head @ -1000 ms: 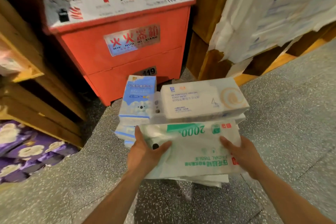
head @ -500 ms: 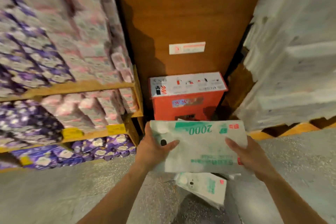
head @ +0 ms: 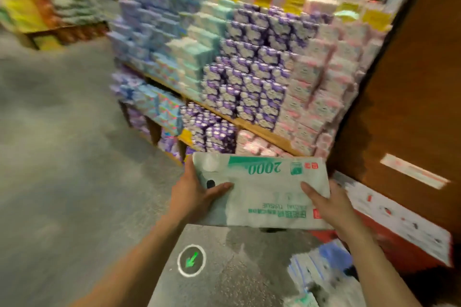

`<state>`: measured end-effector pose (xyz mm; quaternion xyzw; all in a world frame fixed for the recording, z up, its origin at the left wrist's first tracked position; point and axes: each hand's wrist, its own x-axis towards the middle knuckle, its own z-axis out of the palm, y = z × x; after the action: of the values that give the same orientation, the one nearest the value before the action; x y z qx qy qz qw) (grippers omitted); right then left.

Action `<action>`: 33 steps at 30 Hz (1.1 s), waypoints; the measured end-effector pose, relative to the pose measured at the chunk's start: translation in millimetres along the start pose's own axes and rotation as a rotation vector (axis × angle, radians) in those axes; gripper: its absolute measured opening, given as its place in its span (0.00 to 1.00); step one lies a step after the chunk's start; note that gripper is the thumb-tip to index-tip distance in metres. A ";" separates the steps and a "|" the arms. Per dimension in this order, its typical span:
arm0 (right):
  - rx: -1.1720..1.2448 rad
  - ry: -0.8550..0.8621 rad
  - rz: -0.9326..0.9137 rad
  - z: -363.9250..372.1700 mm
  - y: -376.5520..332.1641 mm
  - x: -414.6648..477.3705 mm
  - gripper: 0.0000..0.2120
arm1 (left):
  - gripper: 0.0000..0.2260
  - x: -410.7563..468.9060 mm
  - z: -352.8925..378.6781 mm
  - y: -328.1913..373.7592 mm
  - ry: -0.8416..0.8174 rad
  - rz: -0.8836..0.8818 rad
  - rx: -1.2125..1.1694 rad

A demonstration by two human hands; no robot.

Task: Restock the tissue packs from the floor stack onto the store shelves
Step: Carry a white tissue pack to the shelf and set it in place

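Observation:
I hold a large white tissue pack point(head: 264, 192) with green print and "2000" on it, flat in front of me at waist height. My left hand point(head: 193, 195) grips its left end with the thumb on top. My right hand point(head: 324, 203) grips its right end the same way. The floor stack point(head: 321, 271) of blue and white packs lies blurred at the lower right, below the held pack. Store shelves point(head: 249, 87) filled with purple, pink, blue and teal tissue packs stand ahead, beyond the pack.
A red fire-equipment box point(head: 399, 229) with a white top sits on the floor at the right, against a brown wooden panel point(head: 409, 97). Grey speckled floor point(head: 62, 157) stretches to the left. A round floor marker with a green arrow point(head: 191, 260) lies below my hands.
The pack has been lifted off the floor stack and carried up. My view has swung left, from the red box and brown panel toward the stocked shelves and the aisle.

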<state>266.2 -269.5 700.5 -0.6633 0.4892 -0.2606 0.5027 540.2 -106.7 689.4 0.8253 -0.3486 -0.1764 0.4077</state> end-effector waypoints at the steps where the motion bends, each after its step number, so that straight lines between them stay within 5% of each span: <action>1: 0.005 -0.052 -0.037 27.1 -23.0 3.9 0.07 | 0.46 -0.3 -30.0 -13.8 0.054 -0.017 -0.004; 10: 0.018 -0.436 -0.287 346.0 -189.4 -5.0 0.10 | 0.44 -33.7 -335.8 -147.4 0.488 -0.228 0.074; 16: 0.062 -0.662 -0.435 554.4 -284.4 -58.6 0.32 | 0.48 -92.3 -509.3 -229.3 0.801 -0.350 0.124; 21: 0.085 -0.911 -0.618 725.8 -386.9 -118.6 0.17 | 0.49 -132.9 -634.7 -291.6 1.093 -0.419 0.171; 33: 0.227 -1.480 -0.918 1099.4 -600.9 -270.9 0.12 | 0.49 -180.1 -905.5 -410.4 1.605 -0.634 0.289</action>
<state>1315.1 439.8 899.9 -0.7394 -0.3066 0.0129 0.5993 1113.2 695.0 912.1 0.8019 0.2707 0.3988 0.3531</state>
